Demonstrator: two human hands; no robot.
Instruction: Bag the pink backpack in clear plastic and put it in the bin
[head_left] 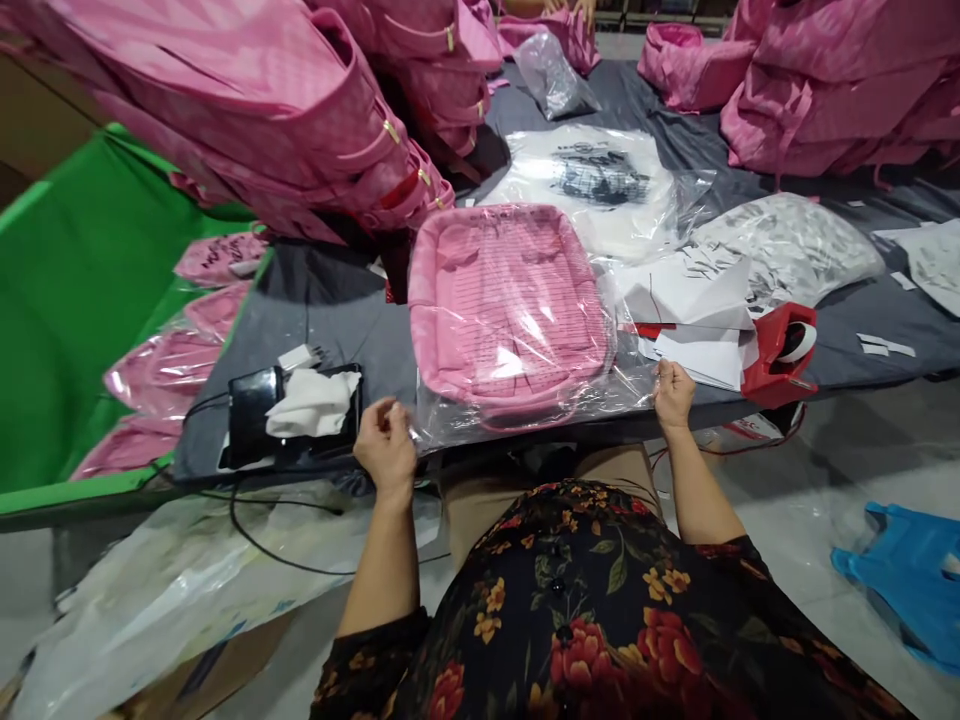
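In front of me on the dark-covered table lies a pink bag [517, 300] inside a clear plastic bag [461, 422] with lines of small print. My left hand [387, 445] has its fingers closed on the near left corner of the plastic. At the near right corner, my right hand [674, 394] pinches the plastic, which is stretched between the two hands along the table edge. Just left of my left hand sits a black device [255, 415] with a crumpled white cloth or tissue [311, 402] on it.
Pink backpacks [247, 110] are piled at the back left, more pink bags [847, 90] at the back right. A red tape dispenser [780, 355] stands beside white papers [694, 300]. The green bin [67, 300] at left holds wrapped pink bags. Another person's hands show at the far edge.
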